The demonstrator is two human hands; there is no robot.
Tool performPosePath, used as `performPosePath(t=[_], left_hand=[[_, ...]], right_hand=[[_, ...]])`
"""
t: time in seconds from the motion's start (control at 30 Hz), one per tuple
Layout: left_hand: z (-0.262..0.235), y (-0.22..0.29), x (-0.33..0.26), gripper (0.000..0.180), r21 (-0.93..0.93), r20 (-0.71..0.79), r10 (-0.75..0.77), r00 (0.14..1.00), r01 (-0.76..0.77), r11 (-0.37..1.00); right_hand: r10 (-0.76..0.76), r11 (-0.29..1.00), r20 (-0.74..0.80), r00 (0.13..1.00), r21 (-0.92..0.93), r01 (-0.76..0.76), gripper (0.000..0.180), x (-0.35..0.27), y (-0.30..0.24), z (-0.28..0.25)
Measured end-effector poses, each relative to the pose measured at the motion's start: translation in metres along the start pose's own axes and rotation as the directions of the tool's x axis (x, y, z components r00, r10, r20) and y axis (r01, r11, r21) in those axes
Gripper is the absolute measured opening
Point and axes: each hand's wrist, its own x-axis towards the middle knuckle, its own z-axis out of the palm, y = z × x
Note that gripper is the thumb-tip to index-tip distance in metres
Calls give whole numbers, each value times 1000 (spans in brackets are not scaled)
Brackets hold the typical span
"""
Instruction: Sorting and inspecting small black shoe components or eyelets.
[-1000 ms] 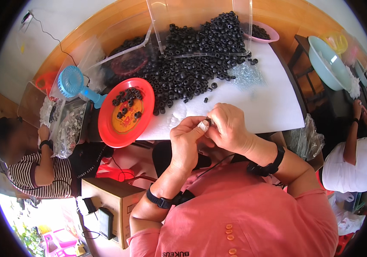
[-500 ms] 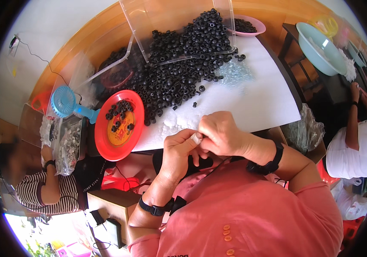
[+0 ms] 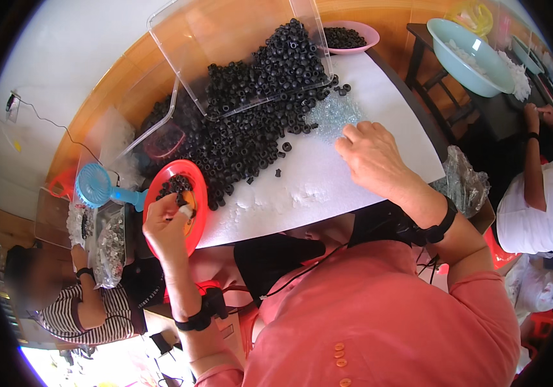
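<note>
At the far left, a co-worker in a striped shirt [image 3: 83, 316] is seen beside a bag of clear parts [image 3: 110, 251]. A blue fan [image 3: 94, 185] is placed next, its handle directed toward a red plate [image 3: 201, 206], on which a small group of black plastic pieces [image 3: 173, 186] is gathered. The left hand [image 3: 170, 217] is held over the plate with fingers bent and partly closed, a white patch being visible at the fingertips; whether a piece is gripped cannot be told. To the right, a large heap of black pieces [image 3: 244, 145] is spread across a white sheet [image 3: 328, 193] laid on the desk [image 3: 412, 95], and part of it is contained in a clear box [image 3: 225, 39]. A few pieces are scattered apart near the heap's edge. Small clear pieces [image 3: 333, 115] are clustered beside the heap, below a pink bowl [image 3: 374, 37] filled with dark pieces. At the near edge of this cluster the right hand [image 3: 347, 143] is lowered, palm down, fingers curled; its grip is hidden. Farther right, a pale blue basin [image 3: 441, 32] is shown.
</note>
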Motion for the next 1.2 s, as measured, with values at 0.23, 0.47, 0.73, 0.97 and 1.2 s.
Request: performPosePath(t=[0.23, 0.47, 0.73, 0.97, 1.2], left_hand=[[108, 42, -17, 26, 191, 309, 546, 779, -613, 766], [185, 36, 14, 12, 381, 584, 593, 554, -833, 402], [164, 53, -1, 10, 228, 539, 625, 565, -812, 537], [148, 20, -53, 16, 2, 443, 464, 767, -519, 855], [147, 12, -58, 15, 39, 341, 507, 792, -550, 834]], right_hand=[[13, 997, -36, 999, 75, -11, 11, 4, -2, 16], [298, 894, -229, 927, 407, -186, 16, -10, 9, 24], [90, 991, -124, 988, 108, -77, 18, -11, 7, 20], [93, 953, -216, 972, 302, -24, 20, -2, 7, 17], [195, 951, -265, 944, 286, -117, 18, -10, 7, 26]])
